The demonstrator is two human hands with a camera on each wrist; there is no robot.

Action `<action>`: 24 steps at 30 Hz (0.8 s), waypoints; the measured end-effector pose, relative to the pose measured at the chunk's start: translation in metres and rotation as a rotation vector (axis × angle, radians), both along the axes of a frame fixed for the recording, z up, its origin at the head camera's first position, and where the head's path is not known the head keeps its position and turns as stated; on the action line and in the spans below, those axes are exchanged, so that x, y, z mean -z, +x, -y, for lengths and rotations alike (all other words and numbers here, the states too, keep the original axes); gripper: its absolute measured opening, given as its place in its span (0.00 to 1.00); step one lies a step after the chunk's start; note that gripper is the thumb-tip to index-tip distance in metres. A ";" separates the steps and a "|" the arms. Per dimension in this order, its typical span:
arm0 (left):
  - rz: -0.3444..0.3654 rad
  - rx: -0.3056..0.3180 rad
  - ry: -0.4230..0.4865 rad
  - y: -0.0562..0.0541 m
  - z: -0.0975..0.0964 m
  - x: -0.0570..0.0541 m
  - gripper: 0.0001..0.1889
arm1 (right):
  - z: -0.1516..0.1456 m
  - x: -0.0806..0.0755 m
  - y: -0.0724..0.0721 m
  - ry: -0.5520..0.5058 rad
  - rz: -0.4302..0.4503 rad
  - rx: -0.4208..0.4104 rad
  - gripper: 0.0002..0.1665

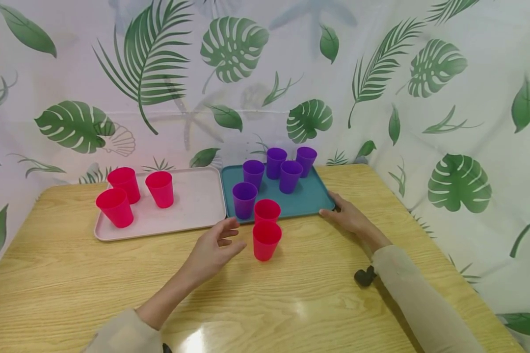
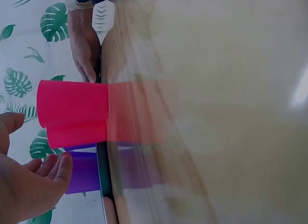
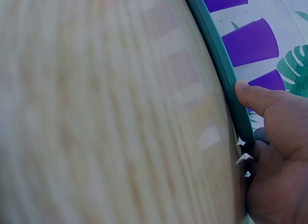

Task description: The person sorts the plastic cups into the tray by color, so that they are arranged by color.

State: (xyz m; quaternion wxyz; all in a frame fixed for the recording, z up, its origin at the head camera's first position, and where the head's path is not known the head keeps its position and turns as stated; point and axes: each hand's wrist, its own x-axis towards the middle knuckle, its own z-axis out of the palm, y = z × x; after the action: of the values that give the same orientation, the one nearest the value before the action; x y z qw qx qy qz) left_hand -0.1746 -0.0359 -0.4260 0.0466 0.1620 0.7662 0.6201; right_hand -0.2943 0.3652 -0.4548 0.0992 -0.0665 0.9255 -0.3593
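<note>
Wooden table [image 1: 115, 289]: left hand [image 1: 212, 250] fingers spread beside red cup [image 1: 266, 240]; right hand [image 1: 349, 215] grips teal tray [image 1: 311, 198].

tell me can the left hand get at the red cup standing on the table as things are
Probably yes: the left hand is open right beside the red cup on the table, with nothing between them.

"What did the table [image 1: 115, 289] look like from my feed?"

"Pale wood grain, smooth and glossy; I saw lamp glare on it near my sleeves [image 1: 424, 304], which looked like soft matt cloth."

"And the cups?"

"The red cup [image 1: 266, 240] by my left hand [image 1: 212, 250] read as smooth plastic, faintly translucent. The purple cups [image 1: 290, 175] looked the same."

"The trays?"

"The teal tray [image 1: 313, 198] under my right hand [image 1: 351, 218] was matt plastic with a smooth rim. The pink tray [image 1: 194, 206] looked matt too. The backdrop [image 1: 424, 122] was a printed sheet, slightly shiny."
</note>
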 end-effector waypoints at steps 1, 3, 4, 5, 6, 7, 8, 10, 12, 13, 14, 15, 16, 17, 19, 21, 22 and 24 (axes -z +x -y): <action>0.001 0.003 0.003 -0.001 -0.003 0.001 0.32 | 0.000 0.000 0.000 0.000 -0.001 0.000 0.51; -0.004 0.010 0.009 -0.001 -0.009 0.003 0.32 | 0.000 0.000 0.000 0.001 -0.002 -0.002 0.51; -0.007 0.013 0.009 -0.001 -0.012 0.003 0.32 | 0.000 0.000 0.000 -0.002 -0.001 -0.002 0.51; -0.013 0.012 0.010 -0.002 -0.015 0.004 0.32 | 0.000 0.000 0.001 -0.005 0.000 -0.002 0.51; -0.019 0.011 0.010 -0.001 -0.017 0.005 0.32 | 0.000 0.000 0.001 -0.008 0.001 -0.001 0.51; -0.022 0.007 0.011 -0.002 -0.020 0.005 0.32 | 0.000 0.000 0.001 -0.010 0.001 -0.002 0.51; -0.026 0.000 0.008 -0.002 -0.023 0.006 0.32 | 0.000 0.000 0.001 -0.012 0.002 -0.003 0.51; -0.024 -0.013 0.002 -0.003 -0.028 0.006 0.33 | 0.000 0.000 0.001 -0.016 0.002 -0.003 0.51; -0.021 -0.015 -0.002 -0.005 -0.033 0.006 0.34 | 0.000 -0.001 0.001 -0.017 0.000 -0.002 0.51; -0.016 -0.015 -0.008 -0.006 -0.036 0.006 0.34 | 0.000 -0.001 0.001 -0.014 -0.002 -0.002 0.51; -0.013 -0.014 -0.013 -0.006 -0.038 0.006 0.34 | 0.000 -0.001 0.001 -0.015 -0.002 -0.001 0.51; -0.013 -0.013 -0.018 -0.007 -0.040 0.005 0.34 | 0.000 -0.001 0.001 -0.016 -0.003 -0.002 0.51; -0.010 -0.014 -0.023 -0.007 -0.043 0.004 0.35 | 0.000 -0.001 0.001 -0.017 -0.003 -0.002 0.51; -0.008 -0.016 -0.029 -0.007 -0.045 0.004 0.35 | 0.000 0.000 0.001 -0.018 -0.001 -0.002 0.51; 0.003 -0.028 -0.047 -0.006 -0.048 0.004 0.36 | 0.000 0.000 0.001 -0.018 0.003 -0.003 0.51; 0.014 -0.040 -0.065 -0.005 -0.050 0.004 0.38 | 0.001 -0.001 0.001 -0.018 0.006 -0.003 0.51; 0.023 -0.045 -0.072 -0.005 -0.050 0.004 0.38 | 0.001 -0.001 0.001 -0.017 0.007 -0.001 0.51; 0.024 -0.053 -0.084 -0.004 -0.052 0.005 0.39 | 0.001 -0.001 0.001 -0.016 0.006 0.000 0.51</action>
State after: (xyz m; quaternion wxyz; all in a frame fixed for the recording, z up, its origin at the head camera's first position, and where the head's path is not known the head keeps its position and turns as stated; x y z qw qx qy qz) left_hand -0.1783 0.0160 -0.4305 0.0462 0.1319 0.7949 0.5904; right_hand -0.2931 0.3643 -0.4533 0.1014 -0.0663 0.9223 -0.3669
